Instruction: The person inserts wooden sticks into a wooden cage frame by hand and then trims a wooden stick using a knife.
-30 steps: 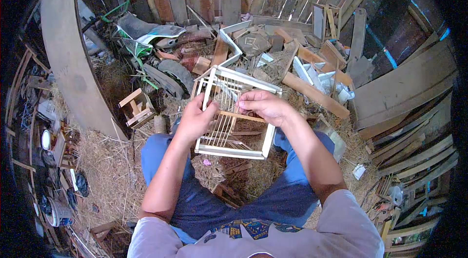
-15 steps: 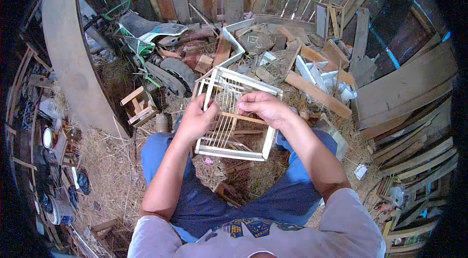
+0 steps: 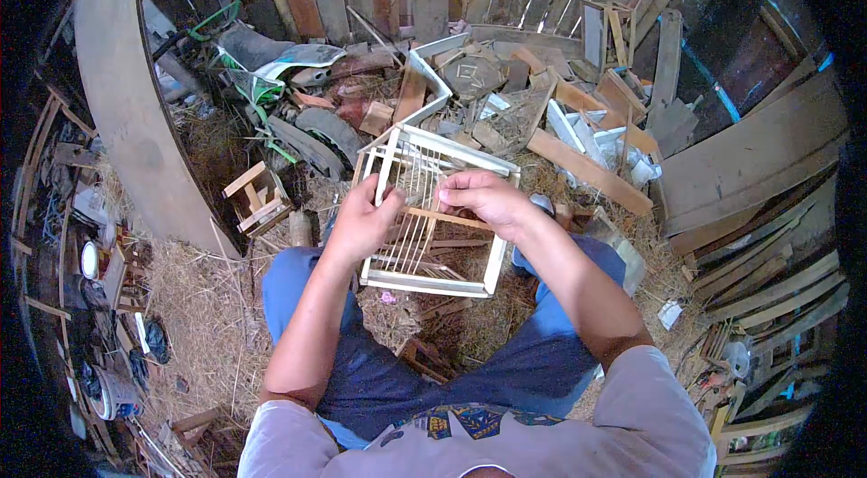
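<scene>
Head view: The left hand (image 3: 361, 223) is clenched around the left bar of a wooden frame (image 3: 424, 285), thumb on the near side. The right hand (image 3: 492, 202) is inside the frame outline; its thumb and forefinger are pinched on a thin rod (image 3: 438, 169). The remaining right fingers are curled; their exact contact cannot be determined. The frame is positioned in front of the torso, between the knees, tilted, above a straw-covered floor (image 3: 194, 324). Parallel rods span its left portion, and a brown crossbar (image 3: 462, 219) runs beneath the right hand to the right side bar. A small wooden box (image 3: 256, 199) is located to the left of the frame. A plank (image 3: 589, 173) lies to its right, next to scrap timber. A green-and-white motorcycle (image 3: 271, 67) is beyond the box.
</scene>
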Tool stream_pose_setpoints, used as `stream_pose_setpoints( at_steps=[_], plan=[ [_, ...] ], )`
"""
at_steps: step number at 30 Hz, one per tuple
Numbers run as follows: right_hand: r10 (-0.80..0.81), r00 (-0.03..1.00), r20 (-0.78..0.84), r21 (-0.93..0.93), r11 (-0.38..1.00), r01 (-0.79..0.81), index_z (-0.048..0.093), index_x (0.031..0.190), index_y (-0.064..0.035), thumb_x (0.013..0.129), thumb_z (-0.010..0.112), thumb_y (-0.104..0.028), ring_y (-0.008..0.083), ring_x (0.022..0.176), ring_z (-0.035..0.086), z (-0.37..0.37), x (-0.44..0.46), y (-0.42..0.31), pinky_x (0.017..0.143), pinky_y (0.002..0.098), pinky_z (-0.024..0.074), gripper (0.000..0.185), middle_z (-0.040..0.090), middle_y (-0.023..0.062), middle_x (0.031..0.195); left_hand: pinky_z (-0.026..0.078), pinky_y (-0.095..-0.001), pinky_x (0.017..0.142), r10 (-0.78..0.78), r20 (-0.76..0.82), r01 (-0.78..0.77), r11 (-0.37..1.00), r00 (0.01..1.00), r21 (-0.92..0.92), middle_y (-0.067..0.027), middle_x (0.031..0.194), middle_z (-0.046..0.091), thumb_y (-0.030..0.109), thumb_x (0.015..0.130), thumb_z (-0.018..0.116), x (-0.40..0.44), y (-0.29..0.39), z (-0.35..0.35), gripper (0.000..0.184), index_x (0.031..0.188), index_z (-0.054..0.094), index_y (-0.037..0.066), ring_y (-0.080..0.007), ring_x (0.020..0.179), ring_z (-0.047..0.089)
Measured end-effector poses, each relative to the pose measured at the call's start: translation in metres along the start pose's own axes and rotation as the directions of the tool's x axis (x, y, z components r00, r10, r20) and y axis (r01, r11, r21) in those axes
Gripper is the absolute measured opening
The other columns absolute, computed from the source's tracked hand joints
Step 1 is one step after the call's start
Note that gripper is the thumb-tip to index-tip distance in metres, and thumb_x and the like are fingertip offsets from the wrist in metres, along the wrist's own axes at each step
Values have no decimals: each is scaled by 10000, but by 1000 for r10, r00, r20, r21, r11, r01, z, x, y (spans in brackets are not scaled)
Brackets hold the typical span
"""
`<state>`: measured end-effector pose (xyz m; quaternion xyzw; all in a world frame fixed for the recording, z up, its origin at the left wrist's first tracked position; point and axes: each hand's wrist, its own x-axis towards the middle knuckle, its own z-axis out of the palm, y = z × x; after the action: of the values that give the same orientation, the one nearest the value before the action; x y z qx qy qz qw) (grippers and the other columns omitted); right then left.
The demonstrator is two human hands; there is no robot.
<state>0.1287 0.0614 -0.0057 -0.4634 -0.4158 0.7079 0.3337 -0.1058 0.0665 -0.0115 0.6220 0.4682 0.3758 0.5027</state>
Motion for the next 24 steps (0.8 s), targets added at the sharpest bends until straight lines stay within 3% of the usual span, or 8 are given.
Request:
stream_pose_setpoints(
  at_steps=[11, 21, 24],
  plan=[
    [-55, 998, 6, -27, 998, 56, 676, 963, -58, 926, 673, -142, 107, 836, 602, 2, 0, 2, 813, 261, 478, 92, 665, -2, 872, 447, -264, 608, -52, 4, 52, 993, 999, -103, 20, 755, 565, 173, 957, 613, -2, 6, 2, 161, 955, 594, 14, -67, 687, 505],
    [-46, 999, 9, -25, 999, 46, 674, 954, -70, 938, 660, -150, 103, 832, 597, 3, 0, 3, 811, 260, 474, 82, 660, -11, 863, 442, -265, 591, 8, -5, -9, 998, 1000, -56, 24, 755, 562, 189, 960, 609, 1, -4, 2, 164, 946, 589, 28, -66, 677, 498],
    [-47, 999, 21, -13, 999, 48, 672, 963, -73, 942, 657, -151, 102, 842, 599, 1, 2, 4, 815, 261, 477, 83, 661, -9, 872, 435, -257, 549, -59, 15, 60, 990, 998, -127, 23, 757, 568, 194, 958, 608, -2, 7, 1, 162, 962, 590, 33, -64, 656, 513]
  ],
)
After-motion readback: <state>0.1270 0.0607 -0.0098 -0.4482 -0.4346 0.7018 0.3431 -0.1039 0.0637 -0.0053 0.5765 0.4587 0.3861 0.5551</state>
